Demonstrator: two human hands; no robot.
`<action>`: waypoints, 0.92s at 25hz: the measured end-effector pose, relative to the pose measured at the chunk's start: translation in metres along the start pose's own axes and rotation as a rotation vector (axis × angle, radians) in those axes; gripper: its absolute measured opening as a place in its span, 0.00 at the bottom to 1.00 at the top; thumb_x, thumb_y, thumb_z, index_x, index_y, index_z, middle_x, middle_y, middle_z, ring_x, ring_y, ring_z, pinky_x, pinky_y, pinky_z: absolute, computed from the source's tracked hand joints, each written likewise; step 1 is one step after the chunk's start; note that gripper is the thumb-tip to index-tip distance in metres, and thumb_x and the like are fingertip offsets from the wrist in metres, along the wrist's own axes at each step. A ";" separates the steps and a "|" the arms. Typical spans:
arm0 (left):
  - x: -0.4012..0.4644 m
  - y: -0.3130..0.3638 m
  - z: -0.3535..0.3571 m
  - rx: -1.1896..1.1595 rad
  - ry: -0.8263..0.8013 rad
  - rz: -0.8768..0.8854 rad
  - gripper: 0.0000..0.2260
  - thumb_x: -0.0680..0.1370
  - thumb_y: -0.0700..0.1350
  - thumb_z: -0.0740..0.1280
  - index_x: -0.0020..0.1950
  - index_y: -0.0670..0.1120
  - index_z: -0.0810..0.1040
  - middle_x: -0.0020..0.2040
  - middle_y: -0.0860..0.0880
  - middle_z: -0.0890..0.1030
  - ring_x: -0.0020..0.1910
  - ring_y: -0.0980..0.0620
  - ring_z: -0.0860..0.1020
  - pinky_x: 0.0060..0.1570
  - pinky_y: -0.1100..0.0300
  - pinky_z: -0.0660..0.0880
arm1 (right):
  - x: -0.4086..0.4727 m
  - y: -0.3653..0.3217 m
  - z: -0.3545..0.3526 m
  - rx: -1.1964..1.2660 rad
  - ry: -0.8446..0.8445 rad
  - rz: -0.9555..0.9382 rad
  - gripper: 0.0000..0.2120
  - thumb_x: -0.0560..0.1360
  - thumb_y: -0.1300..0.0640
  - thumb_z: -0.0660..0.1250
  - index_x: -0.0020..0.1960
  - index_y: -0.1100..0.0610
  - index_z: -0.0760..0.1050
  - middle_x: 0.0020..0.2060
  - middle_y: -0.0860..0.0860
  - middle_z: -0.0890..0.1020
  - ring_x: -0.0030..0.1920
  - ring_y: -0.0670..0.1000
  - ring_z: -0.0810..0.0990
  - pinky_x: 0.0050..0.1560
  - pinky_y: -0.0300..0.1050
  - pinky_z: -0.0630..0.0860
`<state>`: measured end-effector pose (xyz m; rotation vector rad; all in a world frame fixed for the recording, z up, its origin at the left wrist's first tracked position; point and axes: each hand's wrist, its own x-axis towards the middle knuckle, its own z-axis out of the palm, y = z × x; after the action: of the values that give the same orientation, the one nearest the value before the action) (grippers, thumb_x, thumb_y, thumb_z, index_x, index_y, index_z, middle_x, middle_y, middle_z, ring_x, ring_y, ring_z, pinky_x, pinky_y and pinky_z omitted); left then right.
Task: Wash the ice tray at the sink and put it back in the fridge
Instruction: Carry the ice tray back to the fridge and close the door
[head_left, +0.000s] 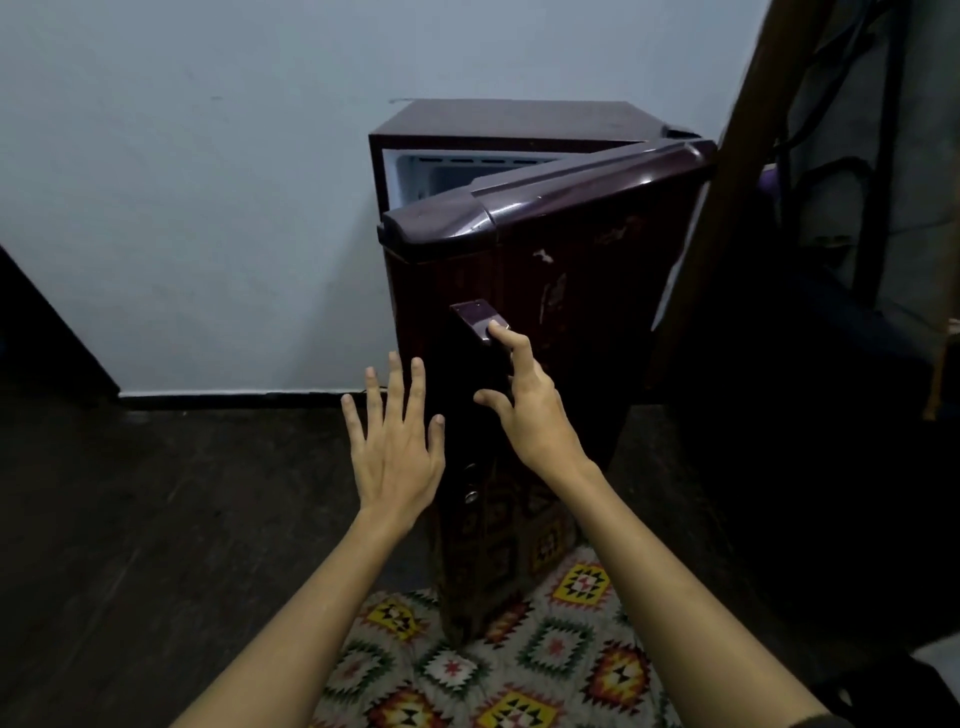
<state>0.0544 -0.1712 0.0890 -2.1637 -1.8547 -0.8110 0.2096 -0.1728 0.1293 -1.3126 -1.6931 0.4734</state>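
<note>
There is one fridge (519, 291), dark maroon, with one door (566, 270) standing partly open and one handle (480, 319) on that door; two small round fittings (470, 483) sit lower on the door edge. Two bare hands are in view, one left hand (395, 447) with its five fingers spread and one right hand (524, 400); below them lies one patterned rug (519, 670). One slanted wooden beam (727, 182) stands at the right.

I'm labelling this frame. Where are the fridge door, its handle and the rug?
fridge door (597, 249), head view, on its maroon front panel.
handle (475, 317), head view, on its upper end.
rug (561, 654), head view, on a patterned diamond.
</note>
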 end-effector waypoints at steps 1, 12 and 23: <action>0.009 -0.010 0.004 -0.003 -0.007 -0.007 0.27 0.79 0.54 0.52 0.75 0.49 0.47 0.75 0.48 0.47 0.76 0.42 0.52 0.71 0.43 0.42 | 0.010 0.001 0.009 -0.003 -0.006 -0.005 0.33 0.75 0.64 0.66 0.70 0.41 0.54 0.68 0.52 0.69 0.56 0.43 0.76 0.51 0.34 0.74; 0.092 -0.088 0.047 0.009 -0.027 -0.071 0.27 0.81 0.52 0.54 0.75 0.49 0.45 0.77 0.45 0.51 0.76 0.44 0.49 0.71 0.43 0.40 | 0.126 0.012 0.083 -0.086 -0.069 -0.014 0.34 0.76 0.69 0.59 0.70 0.39 0.52 0.57 0.51 0.71 0.41 0.41 0.75 0.44 0.38 0.79; 0.167 -0.107 0.087 0.065 -0.007 -0.186 0.28 0.81 0.53 0.52 0.74 0.51 0.39 0.76 0.49 0.41 0.76 0.46 0.44 0.70 0.45 0.36 | 0.237 0.040 0.125 -0.161 -0.117 -0.022 0.33 0.77 0.70 0.58 0.71 0.40 0.53 0.65 0.55 0.71 0.49 0.48 0.81 0.43 0.50 0.82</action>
<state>-0.0111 0.0352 0.0791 -1.9797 -2.0794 -0.7665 0.1239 0.0843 0.1361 -1.4033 -1.8732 0.4148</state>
